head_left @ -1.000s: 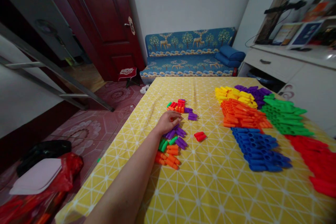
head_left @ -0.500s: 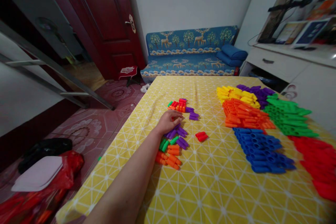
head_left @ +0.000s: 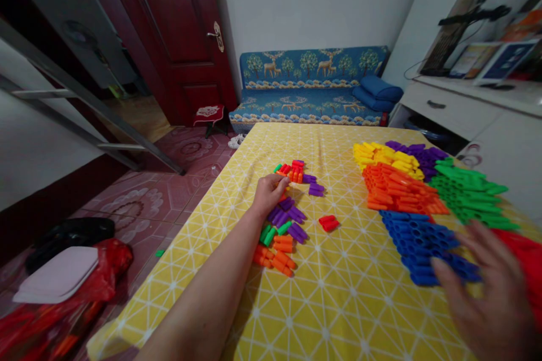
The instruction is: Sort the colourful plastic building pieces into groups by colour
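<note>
My left hand [head_left: 270, 194] is at the loose mixed pieces on the table, fingers curled into a pinch; what they hold, if anything, is hidden. Just beyond it lie small red and orange plastic tubes [head_left: 295, 174], with purple tubes [head_left: 316, 189] to their right. Nearer me are more purple tubes [head_left: 298, 232], green tubes [head_left: 267, 234] and orange tubes [head_left: 283, 262]. A red cluster of tubes [head_left: 329, 223] sits apart. My right hand [head_left: 493, 287], slightly blurred, hovers with fingers spread over the near right side, by the blue tube pile [head_left: 417, 242] and the red tube pile [head_left: 523, 254].
Sorted piles of yellow tubes [head_left: 387, 159], purple tubes [head_left: 417, 155], orange tubes [head_left: 400, 187] and green tubes [head_left: 468, 189] fill the right of the yellow-clothed table [head_left: 330, 316]. A blue sofa [head_left: 292, 98] stands behind; a white cabinet [head_left: 457, 115] is at right.
My right hand has come into view from the right, over the blue and red piles. My left hand's fingers have drawn together into a pinch. The view has shifted slightly.
</note>
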The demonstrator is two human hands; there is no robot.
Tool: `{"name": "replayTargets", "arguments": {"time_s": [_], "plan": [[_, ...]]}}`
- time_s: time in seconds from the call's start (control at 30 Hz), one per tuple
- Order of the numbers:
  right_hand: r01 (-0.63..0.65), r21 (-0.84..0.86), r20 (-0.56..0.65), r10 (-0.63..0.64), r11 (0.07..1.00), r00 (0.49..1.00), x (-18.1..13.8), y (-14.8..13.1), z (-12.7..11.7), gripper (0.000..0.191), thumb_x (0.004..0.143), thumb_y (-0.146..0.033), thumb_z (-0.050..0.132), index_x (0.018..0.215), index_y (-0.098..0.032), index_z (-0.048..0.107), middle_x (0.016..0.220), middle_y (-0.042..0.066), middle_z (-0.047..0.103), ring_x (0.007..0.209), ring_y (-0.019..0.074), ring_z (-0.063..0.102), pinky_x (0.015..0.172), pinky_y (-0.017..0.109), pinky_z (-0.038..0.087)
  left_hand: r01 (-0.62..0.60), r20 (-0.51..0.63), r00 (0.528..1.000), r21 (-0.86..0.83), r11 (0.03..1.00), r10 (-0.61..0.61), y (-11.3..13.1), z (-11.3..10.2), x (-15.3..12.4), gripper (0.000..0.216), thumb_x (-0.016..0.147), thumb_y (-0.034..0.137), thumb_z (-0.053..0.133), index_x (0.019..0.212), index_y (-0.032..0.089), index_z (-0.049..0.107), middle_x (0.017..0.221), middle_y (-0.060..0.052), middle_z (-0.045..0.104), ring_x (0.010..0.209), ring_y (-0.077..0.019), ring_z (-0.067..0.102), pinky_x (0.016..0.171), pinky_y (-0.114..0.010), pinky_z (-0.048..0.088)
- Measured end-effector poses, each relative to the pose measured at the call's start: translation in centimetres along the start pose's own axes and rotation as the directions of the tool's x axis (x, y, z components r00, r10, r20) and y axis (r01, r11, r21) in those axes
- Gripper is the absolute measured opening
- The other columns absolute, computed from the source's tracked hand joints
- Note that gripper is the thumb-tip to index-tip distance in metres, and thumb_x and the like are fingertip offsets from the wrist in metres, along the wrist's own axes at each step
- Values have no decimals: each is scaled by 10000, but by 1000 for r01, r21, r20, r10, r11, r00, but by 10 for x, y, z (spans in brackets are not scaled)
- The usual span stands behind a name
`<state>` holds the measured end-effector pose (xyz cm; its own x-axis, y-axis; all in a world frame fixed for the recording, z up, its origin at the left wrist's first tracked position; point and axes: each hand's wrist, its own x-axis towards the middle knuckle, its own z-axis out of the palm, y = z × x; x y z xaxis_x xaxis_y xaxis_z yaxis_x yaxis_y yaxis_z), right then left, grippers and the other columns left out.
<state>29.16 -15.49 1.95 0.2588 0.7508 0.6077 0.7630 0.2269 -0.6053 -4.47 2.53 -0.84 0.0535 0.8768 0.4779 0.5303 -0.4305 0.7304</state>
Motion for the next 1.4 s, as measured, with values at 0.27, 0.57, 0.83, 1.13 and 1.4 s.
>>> {"name": "replayTargets", "arguments": {"time_s": [0.27,0.57,0.83,1.13,1.4], "plan": [[178,-57,395,-141,982,908,36,-60,177,741,798,-225,603,1469,-122,305,1578,184,211,1466,324,202,1148,525,295,43,-3,999,-26,999,-43,0,-1,-1,359,916,399,525,790,134,731,720,-41,715,674,-168,663,620,-241,473],[202,25,474,-190,979,860,72,-60,227,386,825,-211,566,1206,-206,626,1249,92,631,1184,259,537,1030,431,408,-176,177,969,-2,984,174,0,1,0,235,860,338,629,986,175,741,980,-78,736,931,-212,665,876,-323,496],[-274,573,419,11,772,908,67,-59,221,324,884,-430,522,1063,-195,656,1046,69,691,919,213,650,782,341,531,-131,203,967,-112,985,151,9,-1,-4,436,808,396,695,1187,182,671,1122,-102,718,1036,-238,665,942,-344,499],[-496,714,588,-37,494,808,65,-74,213,427,818,-424,640,1189,-229,557,966,33,702,901,197,675,825,334,527,-97,152,980,-204,974,130,11,3,-4,463,777,372,742,1191,178,667,1117,-91,729,1013,-237,678,937,-346,514],[-391,687,517,-34,613,855,62,-73,216,344,821,-378,634,1130,-227,624,1080,64,696,1007,219,664,850,346,533,-38,168,982,-296,954,91,8,7,-3,393,836,409,668,1128,146,689,1019,-97,745,901,-218,696,814,-307,548]]}}
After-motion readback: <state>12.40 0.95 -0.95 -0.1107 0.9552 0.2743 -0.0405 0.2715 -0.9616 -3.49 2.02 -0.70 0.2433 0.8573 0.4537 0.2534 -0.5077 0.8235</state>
